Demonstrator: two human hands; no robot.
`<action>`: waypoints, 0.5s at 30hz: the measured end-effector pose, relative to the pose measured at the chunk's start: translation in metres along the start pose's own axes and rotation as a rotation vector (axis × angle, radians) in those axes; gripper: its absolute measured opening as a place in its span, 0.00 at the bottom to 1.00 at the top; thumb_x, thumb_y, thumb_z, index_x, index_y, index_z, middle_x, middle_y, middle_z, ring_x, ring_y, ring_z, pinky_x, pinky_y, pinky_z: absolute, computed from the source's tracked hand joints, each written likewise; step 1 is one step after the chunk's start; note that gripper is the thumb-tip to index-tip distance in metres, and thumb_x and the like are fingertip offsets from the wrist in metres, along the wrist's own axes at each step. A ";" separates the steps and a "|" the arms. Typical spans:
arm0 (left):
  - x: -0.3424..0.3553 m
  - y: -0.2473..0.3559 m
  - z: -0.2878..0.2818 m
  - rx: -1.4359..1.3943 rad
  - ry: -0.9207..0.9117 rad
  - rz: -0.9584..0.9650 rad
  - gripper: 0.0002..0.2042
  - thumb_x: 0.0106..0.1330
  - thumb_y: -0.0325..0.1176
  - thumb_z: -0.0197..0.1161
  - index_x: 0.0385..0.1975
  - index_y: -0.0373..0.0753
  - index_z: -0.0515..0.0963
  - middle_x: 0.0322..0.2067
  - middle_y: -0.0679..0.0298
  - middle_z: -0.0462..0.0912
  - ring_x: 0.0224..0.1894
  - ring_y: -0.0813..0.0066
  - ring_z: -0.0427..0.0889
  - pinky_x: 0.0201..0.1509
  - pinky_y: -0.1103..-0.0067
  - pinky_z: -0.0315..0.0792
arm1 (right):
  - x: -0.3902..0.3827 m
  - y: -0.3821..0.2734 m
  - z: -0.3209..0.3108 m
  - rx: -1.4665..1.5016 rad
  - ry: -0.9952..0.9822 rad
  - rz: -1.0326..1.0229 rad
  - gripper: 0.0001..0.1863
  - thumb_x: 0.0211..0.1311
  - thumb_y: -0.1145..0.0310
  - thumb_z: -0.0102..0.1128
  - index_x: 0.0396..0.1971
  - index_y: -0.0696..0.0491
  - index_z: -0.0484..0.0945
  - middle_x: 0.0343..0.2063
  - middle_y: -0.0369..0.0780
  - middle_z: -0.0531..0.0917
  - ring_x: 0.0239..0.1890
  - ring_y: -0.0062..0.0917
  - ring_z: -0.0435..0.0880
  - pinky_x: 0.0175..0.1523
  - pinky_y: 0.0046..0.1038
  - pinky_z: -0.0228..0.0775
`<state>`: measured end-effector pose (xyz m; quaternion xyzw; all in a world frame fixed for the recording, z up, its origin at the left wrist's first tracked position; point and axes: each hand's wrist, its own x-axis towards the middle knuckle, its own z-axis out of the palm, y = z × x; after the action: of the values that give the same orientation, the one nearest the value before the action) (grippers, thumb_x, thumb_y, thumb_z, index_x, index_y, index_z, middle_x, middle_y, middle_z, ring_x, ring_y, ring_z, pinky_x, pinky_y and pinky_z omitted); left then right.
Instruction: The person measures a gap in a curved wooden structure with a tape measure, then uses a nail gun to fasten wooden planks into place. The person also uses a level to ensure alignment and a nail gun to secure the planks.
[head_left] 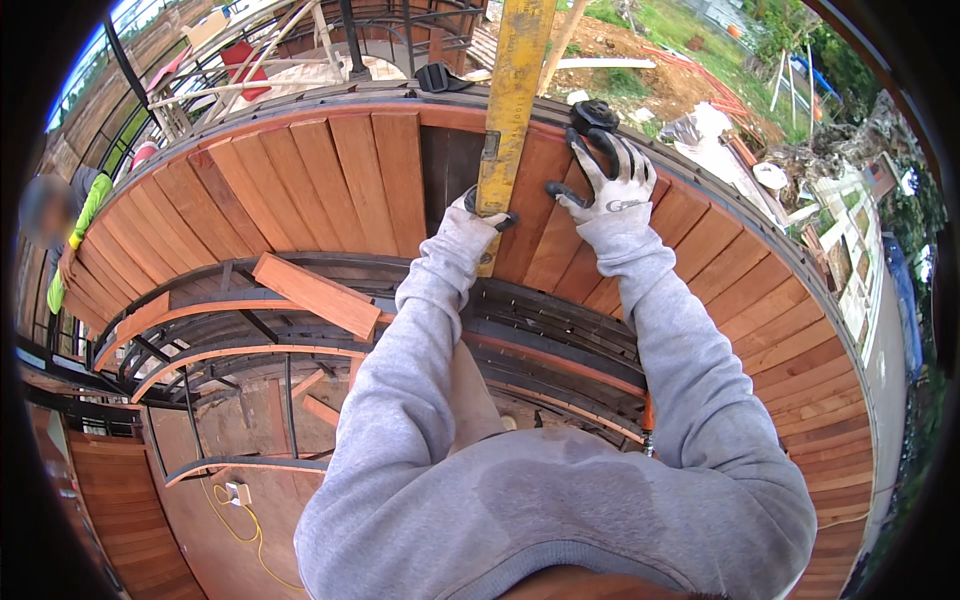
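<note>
- The yellow level [515, 110] is the thing in hand: it runs across the curved row of reddish boards [290, 190], just right of a dark gap [450, 165], and its far end goes out past the dark rim [340, 98].
- The left hand [468, 218], gloved, holds the level near its close end, thumb showing on the right side. A firm but light hold seems best here, since squeezing or leaning could twist the tool.
- The right hand [615, 190] is spread wide over the boards on the right, holding nothing that shows. Its fingers reach close to a black case [594, 115] at the rim; whether they touch it, I cannot tell.
- With so much length beyond the rim, the far end looks likely to tip or swing; the right hand would steady it better if brought against the level's side.
- I cannot tell whether the level lies flat on the wood, so check for daylight under it, and wipe off grit, before trusting it.
- Read it from straight above, as a slanted look could mislead.
- Mind the left elbow: a loose board [315, 295] rests aslant over the curved rails [250, 350], near that forearm, and a knock could shift it.
- A co-worker's sleeve [92, 208] shows at the far left, well apart from the level.
</note>
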<state>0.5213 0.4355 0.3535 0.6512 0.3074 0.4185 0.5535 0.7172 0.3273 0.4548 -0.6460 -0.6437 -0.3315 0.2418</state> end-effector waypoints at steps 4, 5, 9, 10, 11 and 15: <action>0.001 -0.004 -0.001 0.010 0.021 0.012 0.18 0.59 0.22 0.71 0.50 0.34 0.78 0.41 0.65 0.86 0.43 0.79 0.82 0.48 0.78 0.76 | 0.001 -0.002 0.001 0.000 -0.008 0.005 0.38 0.52 0.39 0.68 0.64 0.31 0.71 0.64 0.34 0.66 0.67 0.37 0.60 0.70 0.48 0.48; 0.002 -0.005 -0.002 0.016 0.022 0.012 0.18 0.59 0.22 0.71 0.50 0.34 0.78 0.41 0.65 0.86 0.43 0.79 0.82 0.48 0.78 0.76 | 0.001 -0.002 0.002 -0.001 -0.006 0.004 0.38 0.51 0.40 0.68 0.64 0.31 0.72 0.64 0.35 0.66 0.67 0.37 0.60 0.70 0.48 0.48; 0.001 -0.002 0.000 0.012 0.023 0.011 0.19 0.59 0.23 0.72 0.50 0.35 0.78 0.41 0.65 0.86 0.42 0.79 0.82 0.48 0.79 0.76 | 0.002 -0.003 0.001 -0.024 -0.021 0.015 0.37 0.51 0.41 0.69 0.64 0.32 0.73 0.64 0.35 0.66 0.67 0.36 0.60 0.70 0.48 0.48; 0.001 -0.002 0.000 0.016 0.025 0.011 0.19 0.59 0.23 0.72 0.50 0.35 0.78 0.41 0.65 0.86 0.42 0.79 0.82 0.48 0.79 0.76 | 0.002 -0.003 0.001 -0.032 -0.021 0.014 0.37 0.51 0.41 0.69 0.64 0.32 0.73 0.64 0.35 0.66 0.67 0.36 0.60 0.71 0.48 0.48; 0.001 -0.002 0.000 0.021 0.028 0.012 0.19 0.59 0.23 0.72 0.51 0.35 0.78 0.41 0.65 0.86 0.42 0.79 0.82 0.48 0.79 0.76 | 0.002 -0.003 0.001 -0.040 -0.022 0.013 0.37 0.51 0.41 0.69 0.63 0.32 0.73 0.64 0.35 0.66 0.67 0.36 0.60 0.71 0.48 0.47; 0.001 -0.004 0.000 0.033 0.027 -0.006 0.20 0.58 0.24 0.73 0.51 0.35 0.78 0.41 0.65 0.86 0.42 0.79 0.82 0.48 0.79 0.76 | 0.001 -0.002 0.001 -0.054 -0.032 0.007 0.37 0.51 0.41 0.69 0.64 0.33 0.73 0.64 0.35 0.65 0.68 0.36 0.59 0.71 0.48 0.47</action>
<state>0.5222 0.4375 0.3502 0.6536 0.3238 0.4201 0.5398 0.7152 0.3287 0.4543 -0.6598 -0.6358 -0.3377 0.2151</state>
